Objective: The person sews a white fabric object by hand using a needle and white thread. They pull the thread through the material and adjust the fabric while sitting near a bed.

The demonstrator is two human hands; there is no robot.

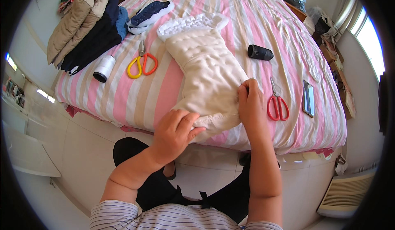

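A padded cream fabric piece [209, 72], shaped like a boot or large sock with a white quilted top, lies on the striped bedspread. My left hand [176, 131] pinches its lower edge, where a seam shows. At the piece's right edge is my right hand [251, 99], its thumb and finger pinched on what looks like a thin needle; any thread is too fine to make out. Red-handled scissors [277, 106] lie just right of that hand. Farther up is a spool of black thread [260, 52]. To the left lie scissors with yellow and orange handles [142, 61] and a white thread spool [105, 68].
A smartphone [308, 99] lies near the bed's right side. Folded dark clothes [92, 38] and a beige padded garment [77, 20] are piled at the upper left, beside a navy and white padded piece [151, 14]. The bed's front edge [228, 143] runs before my knees.
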